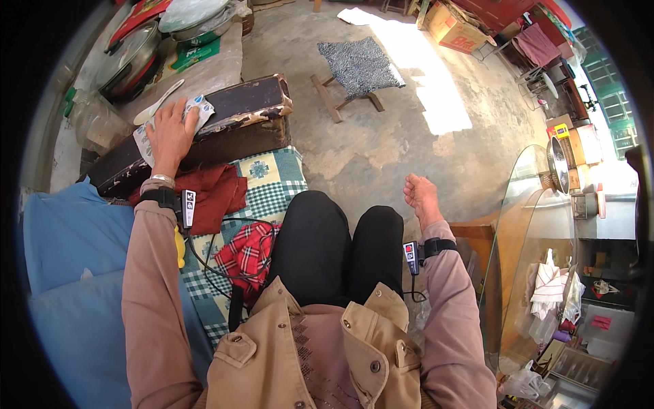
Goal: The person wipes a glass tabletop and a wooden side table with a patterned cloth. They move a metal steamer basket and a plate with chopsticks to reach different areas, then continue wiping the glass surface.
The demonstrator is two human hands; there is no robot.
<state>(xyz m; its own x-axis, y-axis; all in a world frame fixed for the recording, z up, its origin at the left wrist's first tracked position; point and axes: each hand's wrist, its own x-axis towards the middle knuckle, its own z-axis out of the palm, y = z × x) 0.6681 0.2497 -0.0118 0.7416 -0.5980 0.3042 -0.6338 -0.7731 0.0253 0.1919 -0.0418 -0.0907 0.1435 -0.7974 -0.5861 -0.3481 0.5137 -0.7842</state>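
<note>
My left hand [172, 130] lies palm down on a white patterned cloth [204, 111] on the worn dark top of a sofa's armrest [245, 99]. Its fingers are spread and press the cloth flat; whether they grip it I cannot tell. A white plastic spoon [159, 104] rests just beyond the fingertips. My right hand [421, 197] hangs over the floor beside my right knee, fingers curled in, with nothing visible in it. Dark red cloth [219, 194] and a red plaid cloth [248, 253] lie on the checked seat cover [258, 171] left of my legs.
Behind the armrest stand a lidded pan [127, 59] and a plastic bottle [99, 122]. A cloth-topped wooden stool [360, 66] stands on the concrete floor ahead. At right is a glass-topped table [526, 214] with a metal colander [557, 163]. Black cables loop beside my left thigh.
</note>
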